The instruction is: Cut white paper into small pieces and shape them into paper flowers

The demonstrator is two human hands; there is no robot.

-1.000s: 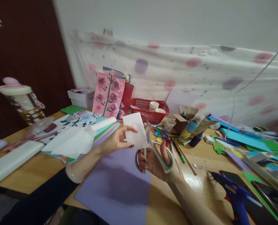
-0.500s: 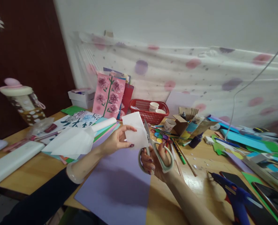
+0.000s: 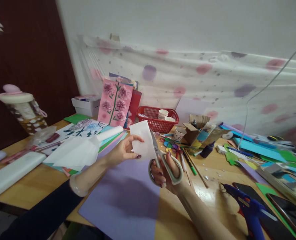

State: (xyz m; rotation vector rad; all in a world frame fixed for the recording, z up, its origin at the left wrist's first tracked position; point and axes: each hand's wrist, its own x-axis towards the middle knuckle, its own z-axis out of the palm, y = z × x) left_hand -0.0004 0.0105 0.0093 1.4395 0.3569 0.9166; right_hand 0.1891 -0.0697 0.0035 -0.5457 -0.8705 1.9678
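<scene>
Between thumb and fingers, my left hand (image 3: 124, 150) pinches a white piece of paper (image 3: 143, 140) by its left side and holds it upright in the air. My right hand (image 3: 166, 170) grips a pair of scissors (image 3: 165, 160) with pale green handles, thumb through one loop and fingers through the other. The scissor blades point up and lie along the right edge of the paper. Below both hands, a large purple sheet (image 3: 128, 200) lies flat on the table.
A red basket (image 3: 157, 125) holding paper cups stands behind the hands. Pencils (image 3: 189, 163) and paint pots (image 3: 170, 145) lie to the right, a blue glue gun (image 3: 247, 203) at front right. On the left are stacked papers (image 3: 73, 151), a white roll (image 3: 15, 173) and a bottle (image 3: 24, 110).
The scissors have tilted slightly left, their blades now closer along the paper's right edge. My left hand keeps its hold on the paper, and the view has shifted a little.
</scene>
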